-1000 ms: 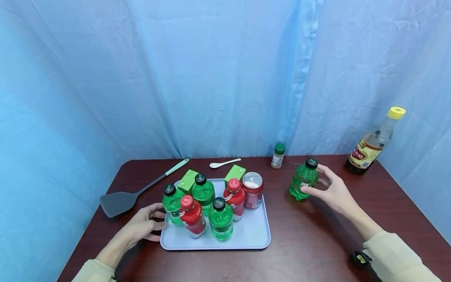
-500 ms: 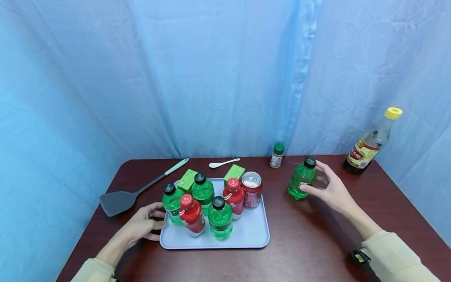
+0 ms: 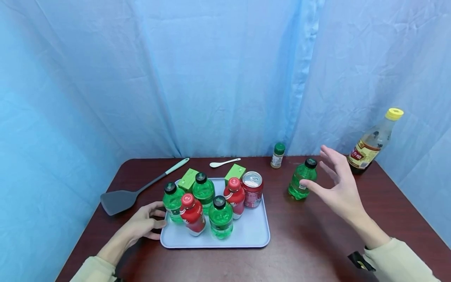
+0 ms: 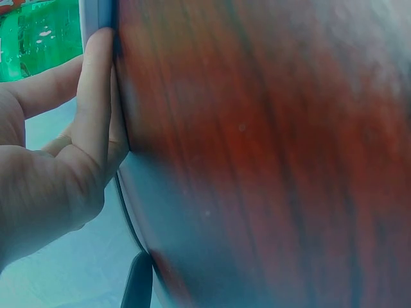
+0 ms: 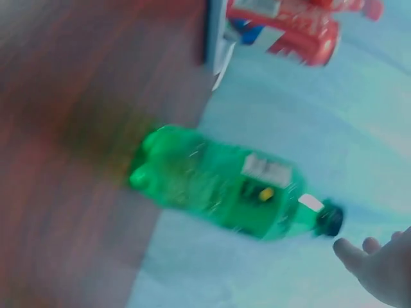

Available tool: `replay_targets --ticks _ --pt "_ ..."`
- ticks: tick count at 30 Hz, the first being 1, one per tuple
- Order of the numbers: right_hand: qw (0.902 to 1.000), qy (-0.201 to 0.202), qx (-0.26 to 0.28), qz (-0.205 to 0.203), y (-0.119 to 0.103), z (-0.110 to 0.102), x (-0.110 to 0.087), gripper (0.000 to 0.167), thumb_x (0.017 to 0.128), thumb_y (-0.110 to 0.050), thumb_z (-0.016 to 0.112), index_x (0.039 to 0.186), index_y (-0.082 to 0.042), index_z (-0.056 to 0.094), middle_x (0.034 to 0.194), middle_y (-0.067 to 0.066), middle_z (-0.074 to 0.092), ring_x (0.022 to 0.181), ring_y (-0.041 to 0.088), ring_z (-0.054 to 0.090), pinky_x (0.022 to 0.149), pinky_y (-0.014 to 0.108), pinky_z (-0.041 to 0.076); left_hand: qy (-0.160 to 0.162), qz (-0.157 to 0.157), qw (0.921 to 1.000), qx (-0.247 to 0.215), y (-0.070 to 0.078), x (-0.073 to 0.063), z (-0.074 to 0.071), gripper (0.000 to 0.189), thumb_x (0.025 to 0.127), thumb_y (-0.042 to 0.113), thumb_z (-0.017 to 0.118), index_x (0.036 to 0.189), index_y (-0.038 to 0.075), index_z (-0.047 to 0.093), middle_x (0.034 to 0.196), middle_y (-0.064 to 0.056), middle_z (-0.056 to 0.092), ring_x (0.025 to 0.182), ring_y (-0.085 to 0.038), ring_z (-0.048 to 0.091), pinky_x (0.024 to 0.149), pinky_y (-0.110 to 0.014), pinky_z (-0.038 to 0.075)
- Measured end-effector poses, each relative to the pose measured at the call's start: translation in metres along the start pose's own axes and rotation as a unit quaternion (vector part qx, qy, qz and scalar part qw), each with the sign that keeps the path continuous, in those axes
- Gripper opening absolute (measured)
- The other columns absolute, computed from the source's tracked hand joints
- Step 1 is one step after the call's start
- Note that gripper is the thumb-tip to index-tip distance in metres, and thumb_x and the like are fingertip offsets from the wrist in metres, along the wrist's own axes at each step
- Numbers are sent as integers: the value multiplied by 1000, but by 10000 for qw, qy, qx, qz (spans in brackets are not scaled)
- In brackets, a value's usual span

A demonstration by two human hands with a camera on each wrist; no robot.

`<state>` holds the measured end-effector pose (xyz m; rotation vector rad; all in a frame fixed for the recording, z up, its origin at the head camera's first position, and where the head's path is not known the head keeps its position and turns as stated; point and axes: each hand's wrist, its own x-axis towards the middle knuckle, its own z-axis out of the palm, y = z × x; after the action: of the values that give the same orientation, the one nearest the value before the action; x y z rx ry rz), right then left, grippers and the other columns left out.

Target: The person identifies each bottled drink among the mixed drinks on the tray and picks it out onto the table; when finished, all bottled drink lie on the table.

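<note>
My left hand rests at the left edge of the light tray, fingers bent loosely; the left wrist view shows fingertips against its rim. On the tray stand three green bottles, one being the front bottle, two red bottles, a red can and two green boxes. A further green bottle with a black cap stands upright on the table, right of the tray. Beside it my right hand is spread, thumb and fingers apart, holding nothing; its fingertips show near the bottle's cap.
Left of the tray lies a grey spatula. Behind it is a white spoon. A green-capped spice jar and a yellow-capped sauce bottle stand at the back. Blue curtains enclose the dark table.
My right hand has let go of the green bottle, its fingers spreading and drawing back to the right. That bottle stays in place, and the left hand has not moved.
</note>
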<state>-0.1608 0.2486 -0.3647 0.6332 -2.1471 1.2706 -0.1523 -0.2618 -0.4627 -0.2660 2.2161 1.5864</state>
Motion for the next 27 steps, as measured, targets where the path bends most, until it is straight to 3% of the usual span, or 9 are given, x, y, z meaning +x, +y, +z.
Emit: replay_targets --ticks 3,7,11,18,23,27 --pt "9993 -110 40 -366 -21 7 4 106 57 31 81 151 3 41 146 23 44 136 17 46 105 25 45 3 11 10000 9 0 0 0 70 89 -1 71 151 1 39 126 -22 55 95 -27 66 68 -49 61" --pt "9977 -377 364 -441 -33 17 7 106 57 32 80 151 5 40 146 25 44 137 19 45 103 27 48 3 6 10000 0 0 0 1 70 89 -1 71 151 2 39 127 -22 54 95 -27 66 68 -49 61" --pt "9953 -718 596 -276 -27 27 6 108 61 26 84 155 -2 38 152 17 45 137 21 47 98 28 52 10 0 10000 17 0 0 0 70 89 -1 71 151 2 39 127 -22 54 95 -27 66 68 -49 61" --pt "9848 -1587 675 206 -16 50 4 108 72 0 91 159 -24 33 157 -2 43 140 24 43 90 35 57 6 -13 10000 0 0 -1 0 70 89 -1 71 151 2 39 127 -22 54 95 -27 66 68 -49 61" --pt "9763 -1976 847 261 -18 64 3 103 76 -8 90 159 -27 32 157 -3 42 140 19 44 88 38 58 4 9 10000 -11 0 -1 0 69 89 -1 71 151 2 39 126 -22 55 95 -27 66 68 -49 61" --pt "9719 -2170 882 220 -17 77 3 99 78 -15 90 159 -26 33 158 -2 40 137 24 46 84 38 60 -2 19 10000 1 1 -1 0 69 89 -1 71 151 2 39 126 -22 55 95 -27 66 68 -49 61"
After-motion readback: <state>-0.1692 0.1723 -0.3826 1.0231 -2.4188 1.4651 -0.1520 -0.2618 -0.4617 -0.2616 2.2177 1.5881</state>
